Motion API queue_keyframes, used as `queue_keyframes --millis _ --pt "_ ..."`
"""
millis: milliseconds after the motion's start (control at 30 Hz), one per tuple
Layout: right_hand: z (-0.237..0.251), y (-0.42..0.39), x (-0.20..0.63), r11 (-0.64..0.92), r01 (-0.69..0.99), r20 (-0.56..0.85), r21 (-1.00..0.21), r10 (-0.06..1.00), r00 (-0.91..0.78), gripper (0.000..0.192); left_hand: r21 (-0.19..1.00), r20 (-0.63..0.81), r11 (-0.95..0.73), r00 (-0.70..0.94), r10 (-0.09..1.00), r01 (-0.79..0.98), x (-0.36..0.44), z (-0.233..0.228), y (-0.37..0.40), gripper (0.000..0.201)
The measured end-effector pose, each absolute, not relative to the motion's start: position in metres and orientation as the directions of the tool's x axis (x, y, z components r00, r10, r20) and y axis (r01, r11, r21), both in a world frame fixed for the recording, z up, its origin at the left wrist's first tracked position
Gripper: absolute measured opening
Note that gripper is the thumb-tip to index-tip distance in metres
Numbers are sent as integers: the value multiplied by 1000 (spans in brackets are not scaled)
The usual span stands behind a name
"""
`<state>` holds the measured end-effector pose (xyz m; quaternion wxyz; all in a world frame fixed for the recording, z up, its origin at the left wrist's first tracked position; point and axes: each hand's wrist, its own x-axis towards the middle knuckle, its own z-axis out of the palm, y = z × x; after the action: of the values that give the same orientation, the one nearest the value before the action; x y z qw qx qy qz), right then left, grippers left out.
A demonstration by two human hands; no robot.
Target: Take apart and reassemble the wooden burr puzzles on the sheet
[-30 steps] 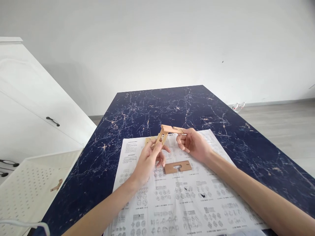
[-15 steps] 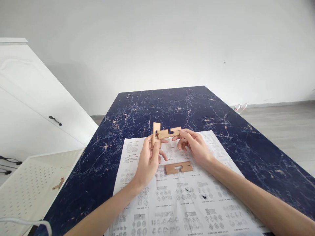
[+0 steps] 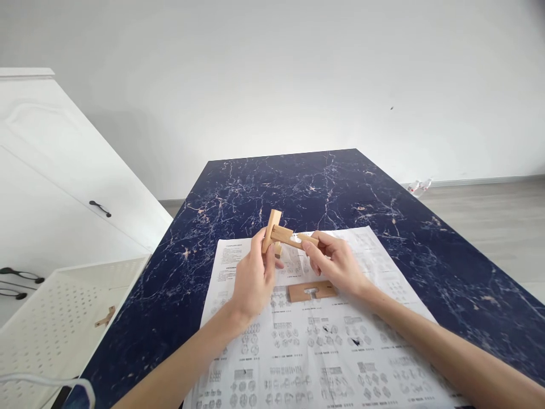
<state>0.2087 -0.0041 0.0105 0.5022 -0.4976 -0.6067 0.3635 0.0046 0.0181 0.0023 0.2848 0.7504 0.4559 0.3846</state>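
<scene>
My left hand (image 3: 258, 272) is closed on an upright wooden puzzle piece (image 3: 271, 230), which leans slightly to the right. A second, notched wooden puzzle piece (image 3: 283, 232) meets it near its middle and slants down to the right. The fingers of my right hand (image 3: 334, 258) pinch that notched piece by its far end. How deep the two pieces fit together is hidden. Below my hands, a third wooden piece with a keyhole-shaped slot (image 3: 301, 292) lies flat on the printed instruction sheet (image 3: 298, 341).
A dark blue marbled table (image 3: 281, 182) lies under the sheet. To the left stand a white perforated basket (image 3: 63, 307) with a small wooden piece (image 3: 105, 317) in it, a white cable (image 3: 51, 377) and a white cabinet (image 3: 63, 170). A pale wall rises behind.
The notched piece has turned from tilting up at its right end to slanting down. My right hand has shifted its grip. The upright piece now leans right.
</scene>
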Motion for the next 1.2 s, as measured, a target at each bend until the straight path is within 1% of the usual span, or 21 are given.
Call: queue_keyframes --millis 167,333,467,533,600,667,733,833,933,1033,1200 --pt "12 -4 210 265 279 273 -923 962 -11 45 663 379 -493 315 870 563 0 -1 21 43" --pt "12 -6 207 277 304 294 -911 956 13 46 483 446 -538 335 830 691 -3 -3 25 47" --pt "13 -8 205 226 263 243 -938 970 31 48 391 476 -552 352 806 736 -4 0 25 46" --pt "13 -9 204 176 207 186 -962 982 26 50 389 483 -564 360 798 728 -3 0 24 44" --pt "14 -10 204 134 159 135 -978 991 -5 52 417 477 -578 373 796 701 -2 -1 22 44" --pt "14 -10 204 125 140 120 -982 992 -42 52 443 472 -586 380 796 678 -2 -2 21 45" --pt "15 -10 204 142 143 134 -979 989 -60 53 442 478 -600 391 786 667 -3 -2 22 48" --pt "15 -10 205 161 148 155 -976 987 -51 53 392 507 -636 421 752 665 -5 -2 25 50" --pt "15 -10 206 150 139 141 -979 987 -70 52 332 520 -706 502 690 626 -6 -1 27 52" --pt "13 -10 206 134 140 121 -981 988 -95 53 323 531 -749 544 649 578 -5 -2 25 54" --pt "9 -10 203 167 174 148 -971 982 -117 50 284 548 -776 569 614 563 0 -3 19 50"
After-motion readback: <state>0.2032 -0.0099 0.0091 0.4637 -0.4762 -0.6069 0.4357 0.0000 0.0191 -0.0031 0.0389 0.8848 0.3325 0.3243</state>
